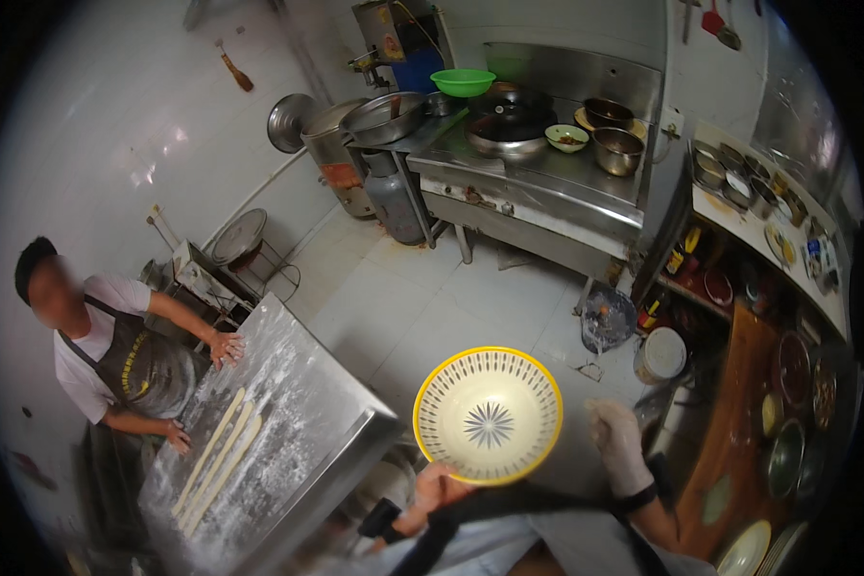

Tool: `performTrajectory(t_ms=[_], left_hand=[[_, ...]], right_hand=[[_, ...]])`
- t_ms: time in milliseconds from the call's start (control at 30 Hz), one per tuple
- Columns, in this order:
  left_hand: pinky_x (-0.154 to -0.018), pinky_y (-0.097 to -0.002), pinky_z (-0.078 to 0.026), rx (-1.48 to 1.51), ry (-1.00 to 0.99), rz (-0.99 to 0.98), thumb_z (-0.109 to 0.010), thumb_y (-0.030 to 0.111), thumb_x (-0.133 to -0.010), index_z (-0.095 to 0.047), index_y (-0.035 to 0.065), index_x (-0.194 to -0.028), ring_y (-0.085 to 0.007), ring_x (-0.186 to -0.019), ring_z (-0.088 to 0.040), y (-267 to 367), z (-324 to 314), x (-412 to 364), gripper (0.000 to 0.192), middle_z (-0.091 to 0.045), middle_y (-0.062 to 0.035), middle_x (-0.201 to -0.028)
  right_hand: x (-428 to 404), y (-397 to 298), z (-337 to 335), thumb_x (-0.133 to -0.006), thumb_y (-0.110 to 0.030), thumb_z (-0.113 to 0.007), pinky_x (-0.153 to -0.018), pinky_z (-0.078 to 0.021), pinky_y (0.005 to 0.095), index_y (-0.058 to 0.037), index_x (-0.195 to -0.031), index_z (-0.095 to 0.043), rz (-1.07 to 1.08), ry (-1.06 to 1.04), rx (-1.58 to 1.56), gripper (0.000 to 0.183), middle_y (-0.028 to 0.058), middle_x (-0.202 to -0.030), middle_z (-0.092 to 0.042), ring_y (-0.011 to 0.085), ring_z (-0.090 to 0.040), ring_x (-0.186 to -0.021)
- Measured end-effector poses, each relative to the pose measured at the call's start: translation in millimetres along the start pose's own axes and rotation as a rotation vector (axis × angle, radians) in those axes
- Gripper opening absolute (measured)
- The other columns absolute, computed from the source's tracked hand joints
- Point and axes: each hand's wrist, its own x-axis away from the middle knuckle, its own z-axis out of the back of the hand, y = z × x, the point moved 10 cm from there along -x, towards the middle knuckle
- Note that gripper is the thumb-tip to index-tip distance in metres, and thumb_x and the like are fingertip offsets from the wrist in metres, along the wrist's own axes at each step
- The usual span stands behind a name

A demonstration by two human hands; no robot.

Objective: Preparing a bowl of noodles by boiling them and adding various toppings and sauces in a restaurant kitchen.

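A wide bowl with a yellow rim and a dark starburst pattern inside is in my left hand, whose fingers grip its near edge. The bowl's inside shows no food. My right hand, in a thin translucent glove, is raised to the right of the bowl, apart from it. Its fingers look curled, but whether something small is between them cannot be told. Below and left of the bowl, a metal pot is partly hidden by my left arm.
A co-worker stands at a floured steel table with several dough strips. Ahead is a steel stove with pots. At the right are a wooden counter with bowls, a lidded bucket and a dark bin on the floor.
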Motion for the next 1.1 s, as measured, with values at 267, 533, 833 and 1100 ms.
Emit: performTrajectory(t_ms=[267,533,833,1100], left_hand=[[-0.101,-0.0539,-0.022,0.138,0.007,-0.255,-0.049,0.008,-0.067,-0.025,-0.0017,-0.129,-0.0384,-0.12,-0.034,55,-14,-146,0.067,-0.035,-0.0213,-0.129],[-0.101,-0.0527,-0.022,0.169,0.25,-0.407,-0.049,0.009,-0.066,-0.027,-0.0028,-0.128,-0.0387,-0.119,-0.034,117,16,-195,0.067,-0.036,-0.0208,-0.128],[-0.099,-0.0517,-0.03,0.228,0.392,-0.984,-0.054,0.013,-0.062,-0.032,0.0018,-0.127,-0.0336,-0.116,-0.04,226,-31,-248,0.069,-0.04,-0.0161,-0.126],[-0.097,-0.0499,-0.034,0.207,0.487,-1.132,-0.055,0.01,-0.061,-0.035,0.0035,-0.125,-0.0322,-0.116,-0.041,331,-51,-320,0.067,-0.043,-0.0147,-0.124]], right_hand=[[-161,-90,-39,-0.088,-0.022,-0.045,-0.045,-0.0324,0.0192,-0.0034,-0.089,-0.059,0.127,-0.125,0.2,0.023,-0.0027,-0.06,-0.046,0.0061,-0.04,-0.05],[-299,-97,-95,-0.086,-0.022,-0.047,-0.044,-0.0314,0.0192,-0.0023,-0.088,-0.058,-0.1,-0.212,0.087,0.022,-0.0033,-0.06,-0.045,0.0063,-0.04,-0.05],[-448,-109,-284,-0.086,-0.017,-0.049,-0.047,-0.0335,0.018,-0.0006,-0.096,-0.057,-0.206,-0.655,0.254,0.02,-0.0016,-0.06,-0.045,0.0067,-0.041,-0.05],[-594,-291,-406,-0.085,-0.015,-0.046,-0.047,-0.0361,0.0174,-0.0024,-0.095,-0.058,0.26,-0.846,0.249,0.02,-0.0004,-0.065,-0.051,0.0052,-0.044,-0.05]])
